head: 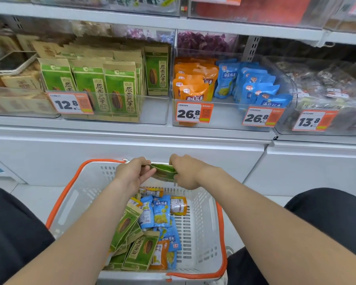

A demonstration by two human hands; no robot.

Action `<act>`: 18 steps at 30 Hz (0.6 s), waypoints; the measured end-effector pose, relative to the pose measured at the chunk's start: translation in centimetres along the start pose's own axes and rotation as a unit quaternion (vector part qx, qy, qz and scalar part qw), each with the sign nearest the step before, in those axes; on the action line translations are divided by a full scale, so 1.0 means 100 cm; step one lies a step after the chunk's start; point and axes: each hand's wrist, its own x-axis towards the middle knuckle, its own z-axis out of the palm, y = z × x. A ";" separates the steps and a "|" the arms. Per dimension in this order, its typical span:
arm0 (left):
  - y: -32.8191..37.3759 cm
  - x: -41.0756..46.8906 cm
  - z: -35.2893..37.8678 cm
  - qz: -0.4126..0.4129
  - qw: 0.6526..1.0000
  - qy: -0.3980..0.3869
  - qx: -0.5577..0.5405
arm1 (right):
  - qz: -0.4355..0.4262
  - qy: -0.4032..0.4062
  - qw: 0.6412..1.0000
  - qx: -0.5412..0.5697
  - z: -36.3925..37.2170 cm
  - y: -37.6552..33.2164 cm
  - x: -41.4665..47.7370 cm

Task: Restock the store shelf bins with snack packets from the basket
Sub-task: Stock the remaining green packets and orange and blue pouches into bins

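Both hands hold a green seed packet above the far end of the basket — left hand pinching one end, right hand the other, its long axis running across between the fingers. The green-packet bin lies up and beyond the fingers, on the left hand's side, likely its shorter reach. The bin's clear front wall must be cleared first — the orange-and-blue bin sits beyond the right fingers.
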 end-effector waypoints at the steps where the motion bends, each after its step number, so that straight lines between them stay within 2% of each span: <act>1: 0.000 -0.003 -0.001 0.005 0.999 0.011 0.034 | -0.004 0.002 1.000 0.004 -0.003 0.001 0.000; 2: -0.001 -0.003 -0.003 0.025 0.994 0.025 0.104 | -0.003 0.004 1.000 0.002 -0.007 0.002 -0.001; 3: -0.004 -0.002 -0.006 0.067 0.974 0.036 0.212 | 0.000 0.010 1.000 -0.001 -0.010 0.005 -0.001; 4: -0.006 -0.001 -0.009 0.136 0.928 0.044 0.343 | 0.001 0.018 1.000 -0.004 -0.013 0.006 -0.001; 6: -0.007 -0.005 -0.010 0.280 0.801 0.045 0.528 | 0.004 0.027 1.000 -0.007 -0.020 0.008 -0.001; 7: -0.008 -0.007 -0.008 0.334 0.762 0.033 0.554 | 0.007 0.039 0.999 0.003 -0.025 0.008 -0.001; 8: -0.008 -0.007 -0.004 0.365 0.752 0.005 0.549 | 0.015 0.062 0.998 0.018 -0.031 0.008 -0.001; 11: -0.001 -0.025 0.013 0.406 0.800 -0.074 0.435 | 0.040 0.196 0.973 0.114 -0.049 0.004 -0.001; 14: 0.012 -0.041 0.024 0.446 0.818 -0.095 0.351 | 0.039 0.351 0.919 0.175 -0.060 -0.009 -0.004; 16: 0.021 -0.051 0.034 0.438 0.844 -0.092 0.295 | 0.046 0.426 0.884 0.186 -0.068 -0.020 -0.008; 18: 0.030 -0.060 0.044 0.430 0.862 -0.058 0.261 | 0.075 0.467 0.849 0.235 -0.079 -0.023 -0.011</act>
